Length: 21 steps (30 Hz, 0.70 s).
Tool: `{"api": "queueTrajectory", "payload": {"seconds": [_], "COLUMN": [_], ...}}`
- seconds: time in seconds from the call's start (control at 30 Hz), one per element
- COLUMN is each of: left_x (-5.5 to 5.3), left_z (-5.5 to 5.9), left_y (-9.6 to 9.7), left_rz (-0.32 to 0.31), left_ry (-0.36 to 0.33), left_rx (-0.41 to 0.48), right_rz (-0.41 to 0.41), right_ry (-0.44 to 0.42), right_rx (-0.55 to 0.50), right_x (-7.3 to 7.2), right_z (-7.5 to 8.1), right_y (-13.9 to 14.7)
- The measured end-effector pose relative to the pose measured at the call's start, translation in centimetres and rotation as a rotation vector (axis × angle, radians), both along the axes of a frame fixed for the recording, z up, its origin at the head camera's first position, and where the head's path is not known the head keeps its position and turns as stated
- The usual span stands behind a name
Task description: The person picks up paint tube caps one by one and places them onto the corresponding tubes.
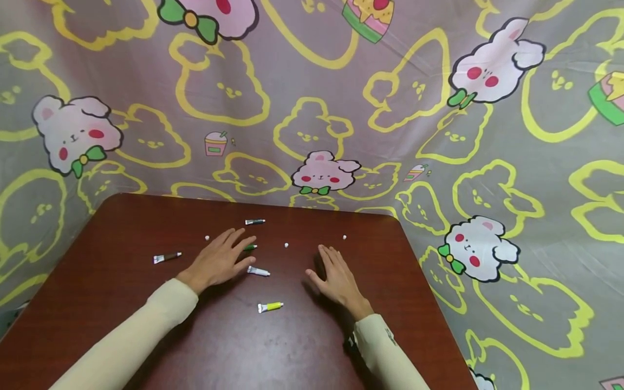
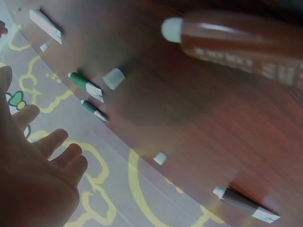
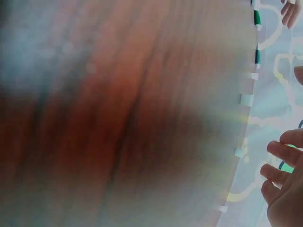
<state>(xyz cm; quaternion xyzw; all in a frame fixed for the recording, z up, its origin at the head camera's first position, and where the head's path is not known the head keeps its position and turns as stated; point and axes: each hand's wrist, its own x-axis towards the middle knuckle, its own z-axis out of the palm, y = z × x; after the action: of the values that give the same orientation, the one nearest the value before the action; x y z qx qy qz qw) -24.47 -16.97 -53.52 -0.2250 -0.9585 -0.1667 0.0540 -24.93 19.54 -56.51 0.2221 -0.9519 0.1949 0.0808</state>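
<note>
My left hand (image 1: 219,260) is spread palm down above the table, its fingers straight and holding nothing. It partly covers a green paint tube (image 1: 251,247). A white paint tube (image 1: 258,271) lies just beside its thumb, and a dark green tube (image 1: 255,221) lies beyond the fingertips. On its other side is a brown tube (image 1: 167,258). Close to the left wrist camera, another reddish-brown tube (image 2: 236,45) shows large, with a small white cap (image 2: 113,78) past it. My right hand (image 1: 336,279), fingers extended, hovers over the table to the right, also holding nothing.
A yellow tube (image 1: 271,307) lies nearer me between the forearms. Small white caps are scattered around: one (image 1: 207,238) at left, one (image 1: 286,245) mid-table, one (image 1: 344,237) beyond the right hand. A patterned curtain (image 1: 312,70) hangs behind the dark wooden table (image 1: 253,357).
</note>
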Motion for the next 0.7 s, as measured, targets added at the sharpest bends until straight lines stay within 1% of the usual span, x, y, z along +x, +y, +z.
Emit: {"api": "queueTrajectory", "payload": {"seconds": [0.07, 0.17, 0.47, 0.7], "left_x": [0.1, 0.4, 1.1, 1.2], "left_z": [-0.1, -0.3, -0.6, -0.7], "left_y": [0.3, 0.8, 1.5, 2.3], "left_rz": [-0.011, -0.027, -0.045, -0.067], "left_ry": [0.022, 0.030, 0.019, 0.011], "left_rx": [-0.002, -0.008, -0.047, -0.050], "right_rz": [0.001, 0.005, -0.001, 0.004], "right_ry": [0.014, 0.020, -0.024, -0.019], "right_rx": [-0.003, -0.014, -0.022, 0.002], "right_x": [0.2, 0.4, 1.1, 1.4], "right_z": [-0.1, -0.2, -0.1, 0.1], "right_y": [0.1, 0.3, 0.3, 0.5]}}
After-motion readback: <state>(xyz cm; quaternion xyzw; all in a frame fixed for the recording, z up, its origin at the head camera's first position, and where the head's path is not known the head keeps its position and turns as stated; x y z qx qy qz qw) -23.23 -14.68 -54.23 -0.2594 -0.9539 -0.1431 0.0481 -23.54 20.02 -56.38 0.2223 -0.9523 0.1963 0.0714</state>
